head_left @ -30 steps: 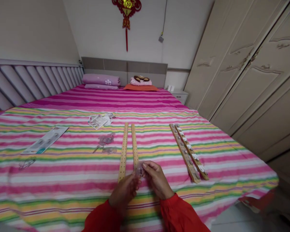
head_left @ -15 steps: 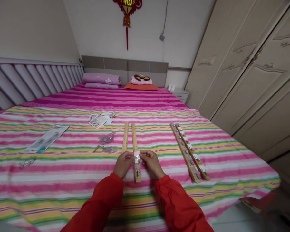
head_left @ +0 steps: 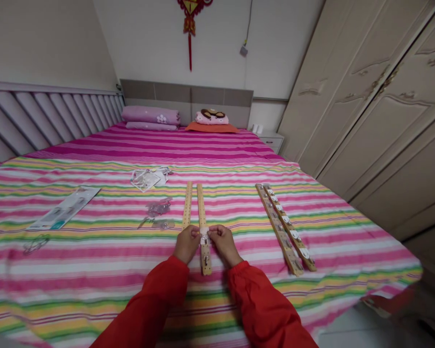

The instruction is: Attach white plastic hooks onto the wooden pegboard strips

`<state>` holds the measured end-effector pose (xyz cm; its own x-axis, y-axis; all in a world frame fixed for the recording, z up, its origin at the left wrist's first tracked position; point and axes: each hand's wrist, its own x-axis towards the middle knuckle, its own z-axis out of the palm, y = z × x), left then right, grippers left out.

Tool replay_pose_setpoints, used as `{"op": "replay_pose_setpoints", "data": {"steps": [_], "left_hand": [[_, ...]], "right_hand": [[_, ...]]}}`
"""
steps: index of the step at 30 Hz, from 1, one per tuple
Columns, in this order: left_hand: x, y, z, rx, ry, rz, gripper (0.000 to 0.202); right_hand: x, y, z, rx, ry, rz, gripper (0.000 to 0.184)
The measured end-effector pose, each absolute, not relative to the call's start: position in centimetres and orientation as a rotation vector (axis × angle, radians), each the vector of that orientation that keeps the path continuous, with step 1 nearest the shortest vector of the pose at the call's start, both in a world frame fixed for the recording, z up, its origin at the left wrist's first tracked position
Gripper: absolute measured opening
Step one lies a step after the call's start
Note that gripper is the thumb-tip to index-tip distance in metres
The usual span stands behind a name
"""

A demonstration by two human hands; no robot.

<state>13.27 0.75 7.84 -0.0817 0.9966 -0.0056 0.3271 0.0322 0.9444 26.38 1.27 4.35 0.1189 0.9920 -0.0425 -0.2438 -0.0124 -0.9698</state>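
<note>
My left hand [head_left: 187, 242] and my right hand [head_left: 224, 244] pinch opposite edges of a small clear adhesive hook [head_left: 204, 236] with a metal centre. They hold it against a perforated wooden strip [head_left: 202, 208] lying lengthwise on the bed. Nearer me on that strip sits another clear hook [head_left: 206, 261]. A second perforated strip [head_left: 187, 203], bare where it shows, lies just to the left, its near part hidden by my left hand. Clear hooks [head_left: 160, 207] lie in a loose pile farther left, with a flatter clear piece [head_left: 163, 224] beside them.
To the right lie two strips, one with clear hooks [head_left: 278, 224] and one with white hooks [head_left: 295, 235]. On the left are a hook package [head_left: 67, 209] and a wire-like loop [head_left: 36, 244]. Crumpled packaging [head_left: 150, 179] lies farther back on the striped bedspread [head_left: 105, 285].
The hook between my fingers has tilted and now lies flatter on the strip; its round metal face shows less. Both hands stay at the same place, and the view has shifted slightly.
</note>
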Motion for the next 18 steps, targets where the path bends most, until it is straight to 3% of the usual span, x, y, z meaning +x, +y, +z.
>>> {"op": "replay_pose_setpoints", "data": {"steps": [18], "left_hand": [[13.4,0.8,6.8,1.556,1.582,1.110,0.012]], "right_hand": [[26.1,1.4,3.3,-1.146,-0.967,1.173,0.010]]}}
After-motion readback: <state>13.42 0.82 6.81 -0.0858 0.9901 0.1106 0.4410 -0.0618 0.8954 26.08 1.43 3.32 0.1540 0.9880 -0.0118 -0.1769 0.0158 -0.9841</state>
